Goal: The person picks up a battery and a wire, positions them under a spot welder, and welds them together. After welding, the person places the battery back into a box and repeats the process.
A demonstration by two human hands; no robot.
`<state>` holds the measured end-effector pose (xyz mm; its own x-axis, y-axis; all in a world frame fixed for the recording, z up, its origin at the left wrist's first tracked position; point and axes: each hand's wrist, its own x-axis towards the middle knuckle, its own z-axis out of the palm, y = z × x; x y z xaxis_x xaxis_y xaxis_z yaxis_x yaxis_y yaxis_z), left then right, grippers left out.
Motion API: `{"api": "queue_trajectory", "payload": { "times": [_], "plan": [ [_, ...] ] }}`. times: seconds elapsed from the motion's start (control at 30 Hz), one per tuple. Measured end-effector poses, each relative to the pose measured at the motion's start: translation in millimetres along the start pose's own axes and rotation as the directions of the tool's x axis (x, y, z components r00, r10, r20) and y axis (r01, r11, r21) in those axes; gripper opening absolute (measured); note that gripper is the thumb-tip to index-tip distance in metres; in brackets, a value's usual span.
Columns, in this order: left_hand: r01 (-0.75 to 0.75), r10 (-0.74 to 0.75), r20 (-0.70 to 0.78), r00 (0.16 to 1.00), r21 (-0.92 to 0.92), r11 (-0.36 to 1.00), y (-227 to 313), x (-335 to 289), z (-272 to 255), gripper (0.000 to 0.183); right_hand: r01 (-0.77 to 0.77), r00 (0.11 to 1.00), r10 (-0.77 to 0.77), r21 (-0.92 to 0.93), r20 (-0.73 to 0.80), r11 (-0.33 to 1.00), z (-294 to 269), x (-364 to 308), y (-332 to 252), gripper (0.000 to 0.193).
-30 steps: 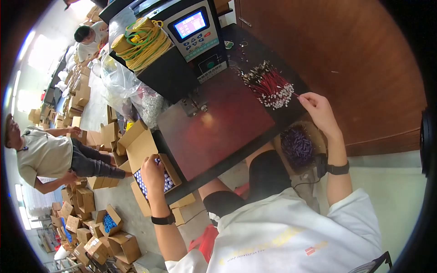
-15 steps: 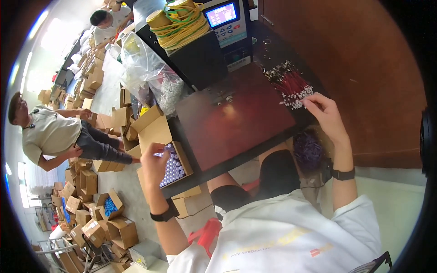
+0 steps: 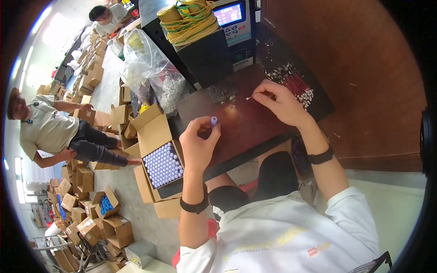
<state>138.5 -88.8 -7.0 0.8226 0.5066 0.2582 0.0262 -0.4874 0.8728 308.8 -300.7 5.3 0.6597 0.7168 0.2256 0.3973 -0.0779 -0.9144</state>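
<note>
My left hand (image 3: 198,142) pinches a purple cylindrical battery cell (image 3: 214,121) upright between thumb and fingers, above the left part of the dark red work mat (image 3: 241,136). My right hand (image 3: 281,103) is closed on a thin wire lead, whose small white end (image 3: 248,98) sticks out to the left of the fingertips. Between and beyond the hands are the small metal electrodes (image 3: 232,98) of a benchtop machine (image 3: 239,41) with a lit screen. An open carton of purple cells (image 3: 163,166) stands left of my left wrist. A heap of red wire leads (image 3: 300,87) lies beyond my right hand.
Yellow-green cord (image 3: 193,25) is piled on top of the machine. A clear plastic bag (image 3: 148,59) of white parts stands to its left. A brown wooden panel (image 3: 359,86) bounds the right. At left, a person (image 3: 54,127) stands near many cardboard boxes (image 3: 116,230); another is farther back.
My left hand has come up and right from the carton with a battery cell. My right hand has moved left from the heap with a wire lead, toward the electrodes.
</note>
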Motion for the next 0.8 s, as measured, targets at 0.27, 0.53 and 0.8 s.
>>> {"api": "queue_trajectory", "payload": {
  "times": [0.27, 0.53, 0.8],
  "plan": [
    [-0.030, 0.031, -0.010, 0.999, 0.085, 0.996, 1.9, 9.7, 3.8, 0.024, -0.020, 0.999, 0.020, 0.007, -0.046, 1.000, 6.0, 5.7, 6.2, 0.016],
    [-0.074, 0.064, 0.063, 0.996, 0.178, 0.981, 5.5, 38.2, 29.3, 0.027, 0.019, 0.999, -0.021, -0.049, -0.039, 0.999, 9.2, 13.0, 13.8, 0.017],
    [0.007, -0.020, 0.087, 0.996, 0.150, 0.989, 5.4, 44.6, 34.5, 0.028, 0.057, 0.995, -0.064, -0.094, -0.077, 0.994, 7.2, 18.7, 18.5, 0.017]
  ]
}}
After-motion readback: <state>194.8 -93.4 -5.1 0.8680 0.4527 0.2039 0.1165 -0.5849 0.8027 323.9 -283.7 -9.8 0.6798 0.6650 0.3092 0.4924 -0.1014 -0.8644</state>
